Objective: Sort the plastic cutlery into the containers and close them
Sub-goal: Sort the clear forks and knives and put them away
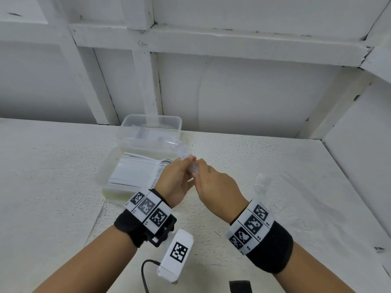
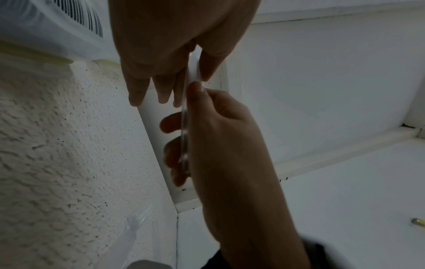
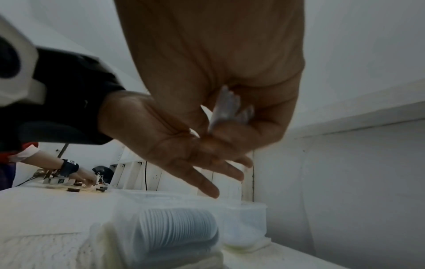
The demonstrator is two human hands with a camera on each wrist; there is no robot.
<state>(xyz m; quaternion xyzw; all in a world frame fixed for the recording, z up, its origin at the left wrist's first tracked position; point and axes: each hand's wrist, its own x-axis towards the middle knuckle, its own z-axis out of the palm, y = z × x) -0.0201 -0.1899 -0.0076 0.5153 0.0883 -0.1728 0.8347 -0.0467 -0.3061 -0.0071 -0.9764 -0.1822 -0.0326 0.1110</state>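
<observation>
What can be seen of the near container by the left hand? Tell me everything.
The near container is a clear plastic rectangular box with rounded corners, open, no lid on it. It sits flat on the white table, directly in front of a second clear container. It holds a dense stack of white plastic cutlery lying on edge. A yellowish layer shows under its base. The left hand hovers at its right end without touching it.

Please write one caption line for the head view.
Both hands hold clear plastic cutlery above two open containers.

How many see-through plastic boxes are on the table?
2. The near clear plastic box, full of stacked white cutlery, sits by the left hand; the far clear plastic box stands right behind it, at the wall.
</observation>
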